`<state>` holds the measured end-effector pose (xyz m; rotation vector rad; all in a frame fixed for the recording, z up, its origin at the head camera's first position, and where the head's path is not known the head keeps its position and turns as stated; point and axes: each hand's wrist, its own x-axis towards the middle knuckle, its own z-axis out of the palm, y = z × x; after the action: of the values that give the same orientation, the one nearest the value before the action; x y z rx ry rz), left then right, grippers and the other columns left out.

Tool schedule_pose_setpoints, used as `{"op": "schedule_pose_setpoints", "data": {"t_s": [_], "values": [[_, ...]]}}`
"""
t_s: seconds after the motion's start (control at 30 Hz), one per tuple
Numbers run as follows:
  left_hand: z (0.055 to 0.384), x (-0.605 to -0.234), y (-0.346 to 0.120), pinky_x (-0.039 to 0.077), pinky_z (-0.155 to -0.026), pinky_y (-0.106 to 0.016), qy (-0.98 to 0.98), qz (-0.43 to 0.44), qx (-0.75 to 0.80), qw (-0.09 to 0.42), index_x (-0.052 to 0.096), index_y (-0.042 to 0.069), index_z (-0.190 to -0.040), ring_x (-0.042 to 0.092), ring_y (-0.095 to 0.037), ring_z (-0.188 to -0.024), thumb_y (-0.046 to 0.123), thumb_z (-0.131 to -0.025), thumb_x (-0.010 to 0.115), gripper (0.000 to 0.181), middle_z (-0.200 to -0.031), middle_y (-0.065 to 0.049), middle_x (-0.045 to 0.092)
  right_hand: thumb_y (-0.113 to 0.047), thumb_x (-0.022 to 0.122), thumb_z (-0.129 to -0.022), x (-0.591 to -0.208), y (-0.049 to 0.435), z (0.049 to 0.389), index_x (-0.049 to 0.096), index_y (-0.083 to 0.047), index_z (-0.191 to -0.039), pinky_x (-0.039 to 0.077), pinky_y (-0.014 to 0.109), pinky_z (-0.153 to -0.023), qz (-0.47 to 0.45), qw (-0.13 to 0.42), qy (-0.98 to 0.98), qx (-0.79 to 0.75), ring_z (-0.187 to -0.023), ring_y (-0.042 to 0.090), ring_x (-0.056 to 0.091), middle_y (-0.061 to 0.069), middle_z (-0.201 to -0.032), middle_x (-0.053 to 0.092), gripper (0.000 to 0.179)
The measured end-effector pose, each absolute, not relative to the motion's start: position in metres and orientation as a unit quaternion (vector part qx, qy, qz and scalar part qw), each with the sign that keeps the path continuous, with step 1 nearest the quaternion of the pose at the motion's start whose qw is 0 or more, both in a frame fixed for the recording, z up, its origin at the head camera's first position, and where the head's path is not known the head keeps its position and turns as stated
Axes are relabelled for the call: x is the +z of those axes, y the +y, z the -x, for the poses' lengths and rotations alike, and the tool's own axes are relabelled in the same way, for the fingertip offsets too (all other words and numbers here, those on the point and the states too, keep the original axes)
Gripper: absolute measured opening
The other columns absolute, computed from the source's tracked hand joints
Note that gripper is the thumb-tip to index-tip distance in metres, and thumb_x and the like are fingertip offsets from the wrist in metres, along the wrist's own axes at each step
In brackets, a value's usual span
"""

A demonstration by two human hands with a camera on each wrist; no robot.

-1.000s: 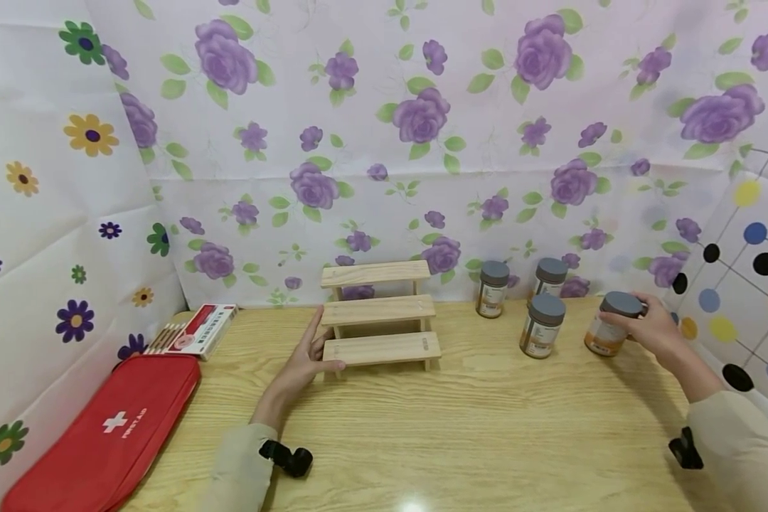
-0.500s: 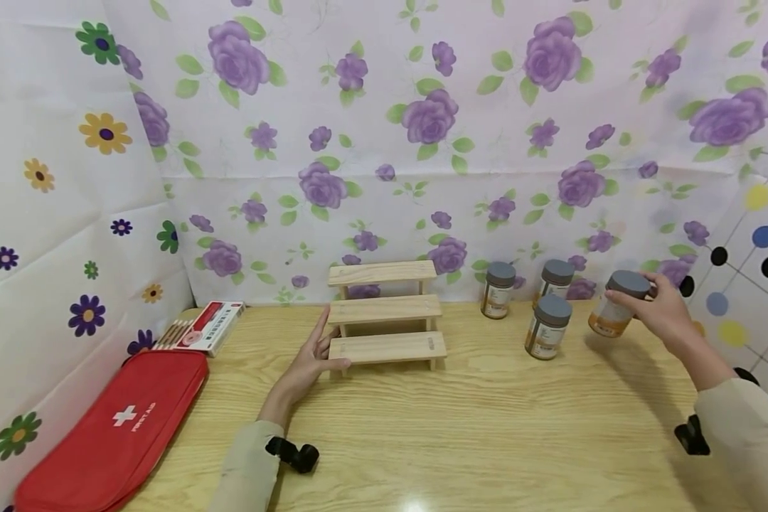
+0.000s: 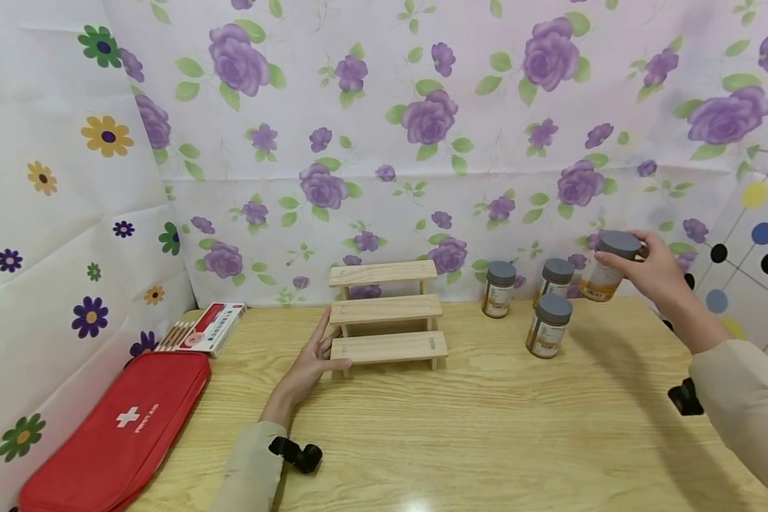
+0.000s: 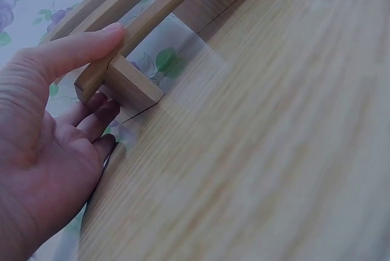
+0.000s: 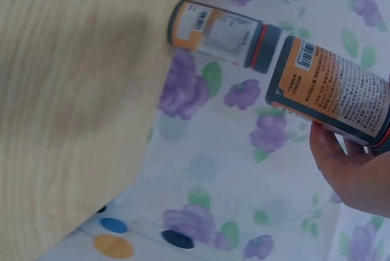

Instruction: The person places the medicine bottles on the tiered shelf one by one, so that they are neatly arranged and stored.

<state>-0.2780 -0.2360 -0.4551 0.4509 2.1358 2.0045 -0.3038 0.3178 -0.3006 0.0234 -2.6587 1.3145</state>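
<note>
In the head view my right hand [image 3: 659,277] grips a grey-lidded jar [image 3: 604,276] with an orange and white label and holds it above the table, slightly tilted. Its fingers and the printed label [image 5: 335,87] show in the right wrist view. My left hand [image 3: 302,368] holds the left end of a three-step wooden stand [image 3: 389,346]. The left wrist view has the thumb [image 4: 91,47] on top of the lowest step, with the fingers curled under its end. Three similar jars stand upright right of the stand: one at the left [image 3: 499,290], one behind [image 3: 558,274], one in front [image 3: 549,327].
A red first aid bag [image 3: 118,427] lies on the wooden table [image 3: 461,441] at the left. Behind it is a red and white box [image 3: 220,328]. Patterned cloth walls [image 3: 371,128] close off the back and both sides.
My right hand has lifted the jar off the table and raised it up toward the back cloth. My left hand stays on the wooden stand. The other jars have not moved.
</note>
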Motion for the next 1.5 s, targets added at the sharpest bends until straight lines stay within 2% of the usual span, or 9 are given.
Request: {"op": "schedule_pose_setpoints", "data": {"t_s": [0.07, 0.2, 0.53, 0.77, 1.0, 1.13, 1.5], "values": [[0.278, -0.454, -0.236, 0.0, -0.124, -0.055, 0.718, -0.152, 0.674, 0.09, -0.007, 0.041, -0.156, -0.001, -0.032, -0.154, 0.004, -0.089, 0.068, 0.107, -0.165, -0.017, 0.006, -0.055, 0.054, -0.093, -0.293, 0.311, 0.306, 0.004, -0.002, -0.157, 0.037, 0.064, -0.101, -0.017, 0.092, -0.891, 0.443, -0.136, 0.051, 0.029, 0.035, -0.155, 0.018, 0.096], [0.278, -0.454, -0.237, 0.0, -0.125, -0.054, 0.719, -0.149, 0.673, 0.091, -0.007, 0.041, -0.156, -0.001, -0.031, -0.154, 0.003, -0.089, 0.067, 0.106, -0.165, -0.016, 0.006, -0.053, 0.055, -0.093, -0.28, 0.293, 0.31, 0.006, -0.002, -0.157, 0.038, 0.06, -0.101, -0.035, 0.098, -0.889, 0.447, -0.136, 0.048, 0.032, 0.034, -0.154, 0.022, 0.095], [0.278, -0.455, -0.233, -0.001, -0.125, -0.053, 0.713, -0.136, 0.682, 0.085, -0.007, 0.037, -0.157, 0.004, -0.028, -0.154, 0.002, -0.088, 0.069, 0.108, -0.165, -0.015, 0.008, -0.05, 0.062, -0.091, -0.251, 0.237, 0.321, 0.008, -0.005, -0.157, 0.033, 0.061, -0.113, -0.08, 0.079, -0.874, 0.474, -0.143, 0.046, 0.03, 0.029, -0.155, 0.027, 0.096], [0.279, -0.454, -0.231, 0.0, -0.125, -0.053, 0.711, -0.14, 0.685, 0.077, -0.006, 0.036, -0.157, 0.006, -0.028, -0.154, 0.002, -0.087, 0.07, 0.109, -0.165, -0.015, 0.009, -0.046, 0.066, -0.09, -0.244, 0.193, 0.331, 0.017, -0.005, -0.154, 0.04, 0.057, -0.108, -0.124, 0.078, -0.869, 0.473, -0.137, 0.041, 0.04, 0.027, -0.148, 0.037, 0.09], [0.278, -0.454, -0.232, 0.0, -0.126, -0.052, 0.706, -0.135, 0.691, 0.078, -0.005, 0.039, -0.157, 0.004, -0.029, -0.154, 0.0, -0.086, 0.071, 0.11, -0.165, -0.016, 0.009, -0.038, 0.067, -0.091, -0.244, 0.143, 0.342, 0.026, -0.003, -0.15, 0.042, 0.056, -0.109, -0.158, 0.079, -0.854, 0.49, -0.135, 0.04, 0.044, 0.025, -0.145, 0.041, 0.08], [0.277, -0.455, -0.236, 0.001, -0.126, -0.052, 0.707, -0.129, 0.691, 0.077, -0.004, 0.041, -0.156, 0.005, -0.028, -0.154, 0.0, -0.087, 0.069, 0.109, -0.165, -0.015, 0.01, -0.036, 0.068, -0.09, -0.244, 0.111, 0.35, 0.028, -0.003, -0.149, 0.044, 0.053, -0.108, -0.174, 0.069, -0.84, 0.51, -0.133, 0.037, 0.046, 0.023, -0.144, 0.043, 0.078], [0.278, -0.456, -0.235, 0.001, -0.126, -0.051, 0.712, -0.143, 0.683, 0.075, -0.006, 0.036, -0.157, 0.009, -0.026, -0.154, 0.001, -0.088, 0.068, 0.107, -0.165, -0.014, 0.011, -0.032, 0.07, -0.09, -0.249, 0.037, 0.358, 0.03, -0.005, -0.149, 0.046, 0.049, -0.107, -0.187, 0.05, -0.826, 0.53, -0.13, 0.033, 0.05, 0.019, -0.142, 0.048, 0.076]]}}
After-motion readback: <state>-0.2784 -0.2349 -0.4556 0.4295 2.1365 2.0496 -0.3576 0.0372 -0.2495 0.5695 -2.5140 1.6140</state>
